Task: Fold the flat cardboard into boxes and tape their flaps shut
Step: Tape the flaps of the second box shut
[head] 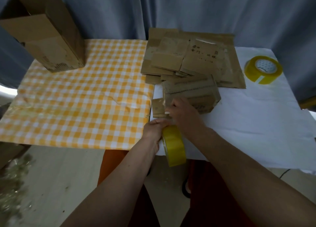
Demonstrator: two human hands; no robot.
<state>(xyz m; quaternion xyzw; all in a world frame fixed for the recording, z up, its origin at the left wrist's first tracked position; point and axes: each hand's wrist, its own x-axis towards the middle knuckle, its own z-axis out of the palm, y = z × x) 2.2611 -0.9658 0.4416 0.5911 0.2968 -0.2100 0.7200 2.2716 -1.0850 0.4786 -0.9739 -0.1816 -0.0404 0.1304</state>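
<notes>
A small folded cardboard box (193, 93) lies on the white cloth near the table's front edge, with clear tape along its left end. My right hand (183, 114) rests on the box's near side, thumb and fingers pressing the tape strip. My left hand (153, 129) grips a yellow tape roll (174, 145) just below the box, at the table edge. A strip of tape runs from the roll up to the box. Behind the box lies a stack of flat cardboard (188, 59).
A large open cardboard box (46, 33) stands at the back left on the yellow checked cloth (77, 96). A second tape roll (263, 70) sits at the back right on the white cloth (256, 120). Grey curtains hang behind. Debris litters the floor at lower left.
</notes>
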